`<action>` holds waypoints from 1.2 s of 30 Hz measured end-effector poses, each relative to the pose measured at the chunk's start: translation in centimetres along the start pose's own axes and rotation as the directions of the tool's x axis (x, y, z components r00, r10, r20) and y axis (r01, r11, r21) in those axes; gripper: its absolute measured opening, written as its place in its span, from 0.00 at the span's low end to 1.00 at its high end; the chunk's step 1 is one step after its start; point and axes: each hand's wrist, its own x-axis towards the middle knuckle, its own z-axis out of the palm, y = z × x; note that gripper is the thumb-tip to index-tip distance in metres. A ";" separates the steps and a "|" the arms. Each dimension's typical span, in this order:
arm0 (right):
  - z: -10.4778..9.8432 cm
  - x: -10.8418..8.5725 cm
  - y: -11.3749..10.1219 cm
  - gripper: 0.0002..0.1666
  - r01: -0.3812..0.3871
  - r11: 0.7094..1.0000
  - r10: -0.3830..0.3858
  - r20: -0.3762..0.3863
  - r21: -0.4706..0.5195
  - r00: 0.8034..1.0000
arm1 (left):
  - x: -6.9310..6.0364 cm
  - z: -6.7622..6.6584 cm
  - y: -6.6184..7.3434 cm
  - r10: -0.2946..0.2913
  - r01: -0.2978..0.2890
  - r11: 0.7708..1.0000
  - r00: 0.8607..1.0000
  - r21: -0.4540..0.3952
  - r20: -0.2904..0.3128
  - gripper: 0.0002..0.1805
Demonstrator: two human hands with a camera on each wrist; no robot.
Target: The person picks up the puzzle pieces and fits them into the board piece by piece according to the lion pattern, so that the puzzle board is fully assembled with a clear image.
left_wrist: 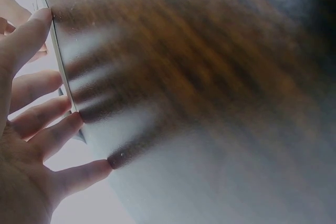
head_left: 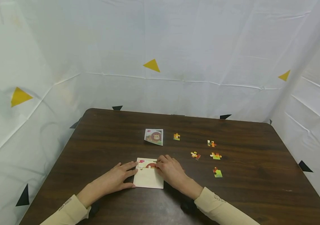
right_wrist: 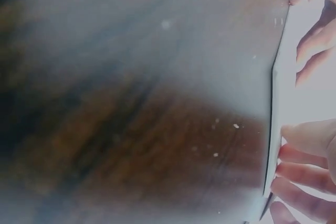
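Observation:
A pale, square puzzle board (head_left: pixel 148 179) lies on the dark table. Joined jigsaw pieces (head_left: pixel 147 164) showing a pink flower and a brown mane run along its far edge. My left hand (head_left: pixel 117 177) rests against the board's left side, fingers spread and fairly straight; in the left wrist view those fingers (left_wrist: pixel 44 121) touch the board's edge. Over the far right corner, my right hand (head_left: pixel 172 172) bends its fingers and thumb onto a jigsaw piece, which they mostly hide. The right wrist view shows the right fingers (right_wrist: pixel 302 177) at the board's edge.
A picture card (head_left: pixel 154 137) with a lion lies beyond the board, one corner lifted. Several loose pieces lie to the right, including an orange one (head_left: pixel 176 137), a red-and-white one (head_left: pixel 195 155) and a green one (head_left: pixel 217 172). White sheeting (head_left: pixel 182 47) surrounds the table.

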 end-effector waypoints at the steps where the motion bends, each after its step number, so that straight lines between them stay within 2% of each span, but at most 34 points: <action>1: 0.0 0.0 0.0 0.07 -0.003 1.000 0.003 0.004 0.003 1.000 | 0.0 0.0 0.0 0.000 0.000 1.000 1.000 0.000 -0.001 0.32; 10: -0.7 0.2 0.2 0.08 -0.025 0.998 0.022 0.054 0.052 0.998 | 0.0 0.2 -0.2 -0.005 0.005 1.000 1.000 0.002 0.007 0.33; 19: -1.5 -0.5 1.9 0.09 -0.051 0.994 0.053 -0.021 0.095 0.998 | 0.0 0.2 -0.2 -0.012 0.012 1.000 1.000 -0.011 0.009 0.34; 28: -2.3 -2.1 4.5 0.11 -0.140 0.985 0.141 0.004 0.097 0.990 | 0.1 0.3 -0.2 -0.028 0.028 0.999 0.999 -0.015 0.023 0.33; 36: -2.9 -2.8 6.2 0.11 -0.174 0.981 0.179 -0.040 0.090 0.983 | 0.1 0.1 -0.1 -0.023 0.023 1.000 1.000 -0.015 0.020 0.33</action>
